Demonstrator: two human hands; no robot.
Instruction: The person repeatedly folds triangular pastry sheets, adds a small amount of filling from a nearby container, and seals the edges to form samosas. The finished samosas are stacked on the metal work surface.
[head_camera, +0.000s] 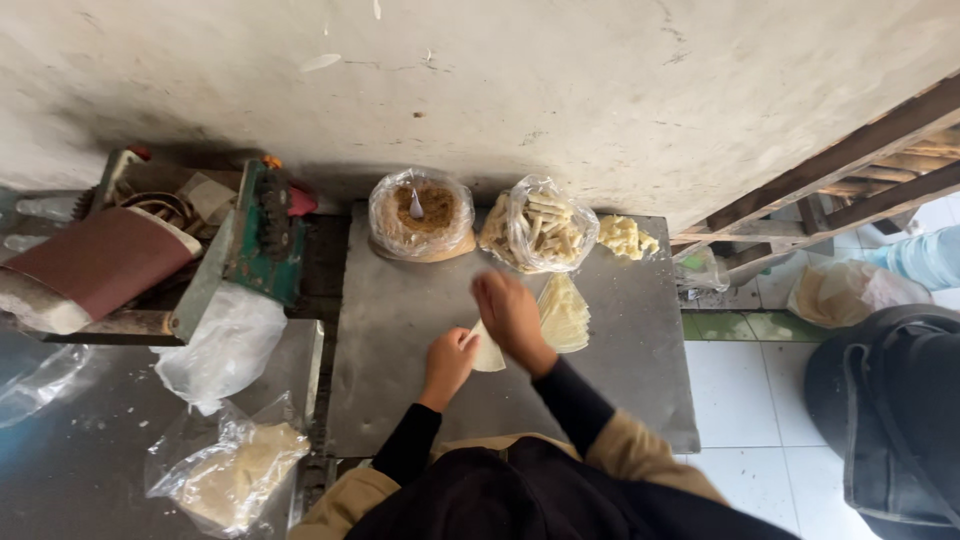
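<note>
- The left hand (449, 362) pinches the near-left edge of a pale, thin triangular dough wrapper (488, 352), its fingers curled closed on the sheet.
- The right hand (510, 313) lies over the far side of the same wrapper, back of the hand up, fingers bent down towards it; whether they grip the sheet or only press on it I cannot tell.
- The wrapper lies near the middle of a flat grey metal tabletop (400, 370), between the two hands.
- Just right of the right hand, touching the wrapper's area, lies a fanned stack of pale yellow triangular wrappers (566, 312).
- At the far edge of the tabletop stands a round bowl of brown crumbly filling lined with a clear plastic bag (421, 215), a white spoon (415, 206) stuck in it.
- Right of that bowl sits an open clear plastic bag of pale rolled sticks (537, 230).
- Further right, near the far right corner, lies a small heap of pale yellow chunks (626, 237).
- To the left, apart from the tabletop, stands a green metal machine (245, 250) with a brown belt (105, 262).
- Near the machine lie a bunched white plastic bag (225, 345) and, nearer, a clear plastic bag of pale dough sheets (235, 475).
- Both forearms wear black sleeves (572, 397).
</note>
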